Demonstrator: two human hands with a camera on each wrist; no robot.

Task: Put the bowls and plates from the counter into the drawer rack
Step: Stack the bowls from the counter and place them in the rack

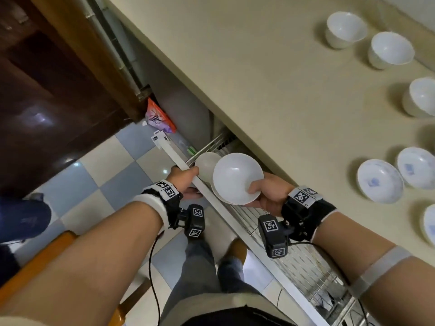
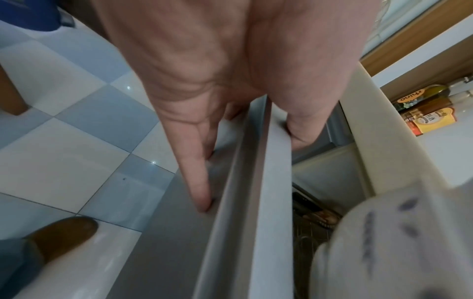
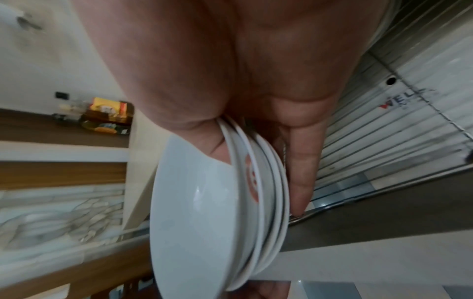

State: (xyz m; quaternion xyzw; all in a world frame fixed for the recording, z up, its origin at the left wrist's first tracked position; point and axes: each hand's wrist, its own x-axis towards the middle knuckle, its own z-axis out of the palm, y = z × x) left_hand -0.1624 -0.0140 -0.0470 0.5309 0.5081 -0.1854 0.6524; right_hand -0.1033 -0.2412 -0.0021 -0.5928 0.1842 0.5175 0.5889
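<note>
My right hand (image 1: 256,194) grips a stack of white shallow bowls (image 1: 237,177) tilted on edge above the pulled-out drawer's wire rack (image 1: 294,262). In the right wrist view the thumb lies inside the front bowl (image 3: 199,212) and a finger (image 3: 302,182) backs the stack. Another white bowl (image 1: 204,165) sits in the rack just behind the stack. My left hand (image 1: 188,182) pinches the white drawer front (image 1: 169,151); the left wrist view shows fingers (image 2: 197,182) outside the panel (image 2: 266,212) and the thumb inside. Several more bowls, such as a deep one (image 1: 346,29) and a blue-patterned one (image 1: 379,180), stand on the counter (image 1: 259,67).
The counter edge overhangs the drawer's far side. An orange packet (image 1: 157,116) lies on the tiled floor (image 1: 98,165) by a dark wooden door. My legs and brown shoes (image 1: 237,250) stand close to the drawer front. A wooden stool (image 1: 47,250) is at lower left.
</note>
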